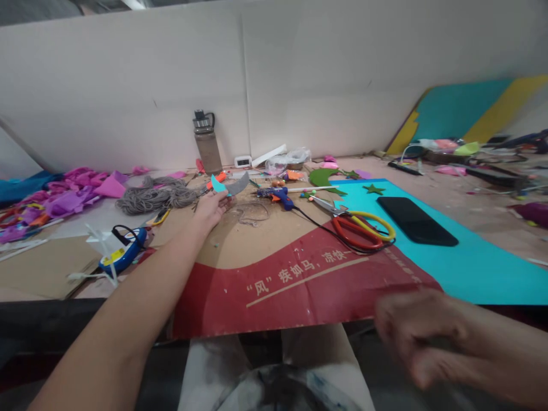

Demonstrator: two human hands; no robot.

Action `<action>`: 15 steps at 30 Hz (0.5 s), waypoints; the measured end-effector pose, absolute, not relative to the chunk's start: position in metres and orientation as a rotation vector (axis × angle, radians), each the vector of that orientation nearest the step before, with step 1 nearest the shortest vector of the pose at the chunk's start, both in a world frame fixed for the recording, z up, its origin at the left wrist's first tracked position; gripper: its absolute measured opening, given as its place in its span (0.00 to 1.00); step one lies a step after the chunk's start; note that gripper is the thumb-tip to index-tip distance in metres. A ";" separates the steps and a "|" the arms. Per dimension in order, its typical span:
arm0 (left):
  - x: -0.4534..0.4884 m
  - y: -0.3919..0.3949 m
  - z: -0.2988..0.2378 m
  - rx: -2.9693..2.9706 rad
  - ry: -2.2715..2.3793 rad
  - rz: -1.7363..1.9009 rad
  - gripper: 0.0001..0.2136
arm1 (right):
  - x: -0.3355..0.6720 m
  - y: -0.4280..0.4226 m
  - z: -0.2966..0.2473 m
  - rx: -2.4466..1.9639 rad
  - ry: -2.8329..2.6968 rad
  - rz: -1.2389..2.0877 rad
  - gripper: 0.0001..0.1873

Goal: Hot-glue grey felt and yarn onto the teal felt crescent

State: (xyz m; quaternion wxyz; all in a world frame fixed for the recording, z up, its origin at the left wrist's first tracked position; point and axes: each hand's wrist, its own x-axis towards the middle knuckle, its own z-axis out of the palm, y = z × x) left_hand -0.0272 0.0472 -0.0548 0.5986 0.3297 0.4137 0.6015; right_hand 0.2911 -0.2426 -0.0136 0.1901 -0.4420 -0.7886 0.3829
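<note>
My left hand (pixel 210 209) reaches over the brown cardboard toward the back of the table, its fingertips closed on a turquoise felt piece (pixel 218 184). Right against that piece is a grey crescent (pixel 238 185); I cannot tell whether they are joined. Near the front edge, at the lower right, hovers my right hand (pixel 422 334), smeared by motion, and its fingers cannot be made out. Between the hands lie a blue hot glue gun (pixel 280 197) and scissors (pixel 357 228) with red and yellow handles. Green felt stars (pixel 374 189) lie farther right.
A grey yarn bundle (pixel 149 196) and pink and purple scraps (pixel 81 191) lie left. A bottle (pixel 208 142) stands by the back wall. A black phone (pixel 416 220) rests on a turquoise sheet (pixel 483 262). At left front sits a blue-and-white device (pixel 124 251).
</note>
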 end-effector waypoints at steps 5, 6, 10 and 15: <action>-0.027 0.046 -0.055 0.763 0.961 1.405 0.06 | 0.232 -0.171 0.009 -1.256 -2.105 0.726 0.07; -0.027 0.046 -0.055 0.763 0.960 1.411 0.06 | 0.218 -0.155 0.005 -1.232 -2.146 0.681 0.06; -0.027 0.040 -0.053 0.770 0.946 1.410 0.05 | 0.177 -0.096 -0.026 -1.268 -2.226 0.405 0.04; -0.015 0.015 -0.045 0.788 0.816 1.357 0.04 | 0.160 -0.061 -0.051 -1.458 -2.228 0.286 0.07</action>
